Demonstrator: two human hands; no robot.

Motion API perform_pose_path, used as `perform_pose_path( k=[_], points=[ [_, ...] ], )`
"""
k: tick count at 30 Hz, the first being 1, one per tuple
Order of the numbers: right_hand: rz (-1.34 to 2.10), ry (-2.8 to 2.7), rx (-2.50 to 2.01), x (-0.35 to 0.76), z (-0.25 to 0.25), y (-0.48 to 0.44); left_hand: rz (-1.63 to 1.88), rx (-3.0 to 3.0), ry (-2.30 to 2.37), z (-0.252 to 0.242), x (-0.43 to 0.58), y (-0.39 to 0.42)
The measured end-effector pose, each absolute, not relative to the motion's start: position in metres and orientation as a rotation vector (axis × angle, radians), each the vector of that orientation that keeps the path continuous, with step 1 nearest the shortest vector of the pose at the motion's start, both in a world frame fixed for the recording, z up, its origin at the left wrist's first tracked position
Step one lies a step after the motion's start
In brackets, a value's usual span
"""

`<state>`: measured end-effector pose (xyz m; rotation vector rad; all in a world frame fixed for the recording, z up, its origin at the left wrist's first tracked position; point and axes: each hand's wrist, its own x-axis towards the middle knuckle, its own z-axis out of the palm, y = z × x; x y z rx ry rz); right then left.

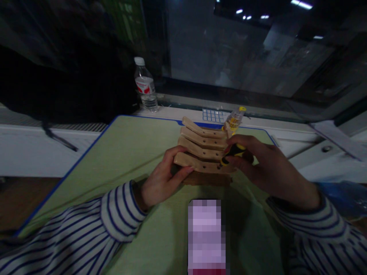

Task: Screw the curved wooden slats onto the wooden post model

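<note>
A small wooden piece with several parallel bent slats (197,143) stands over the table, and dark holes show in each slat. My left hand (168,175) pinches the left end of the nearest slat between thumb and fingers. In my right hand (266,170) is a yellow-and-black screwdriver (235,151), held by its handle. Its tip points down and left to a hole near the right end of the nearest slat; whether it sits in a screw I cannot tell. Beneath the slats lies a brown wooden piece (208,179).
A phone (206,233) with a blurred screen lies on the green table (94,168) nearest me. On the sill behind stand a water bottle (145,89) and a small yellow-capped bottle (235,117). A dark window rises beyond; a blue plastic bag (344,196) is at right.
</note>
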<state>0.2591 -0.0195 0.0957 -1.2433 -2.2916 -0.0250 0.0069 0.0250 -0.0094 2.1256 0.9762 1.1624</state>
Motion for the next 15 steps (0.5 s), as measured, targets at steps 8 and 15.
perform_pose_path(
  k=[8, 15],
  points=[
    [-0.005, -2.26, -1.195, 0.2587, 0.0933, -0.0185, 1.168, 2.134, 0.969, -0.0124, 0.006, 0.0269],
    [0.092, -2.272, -1.121, 0.2591, 0.0936, -0.0165, 1.172, 2.116, 0.966, -0.0131, 0.0068, 0.0264]
  ],
)
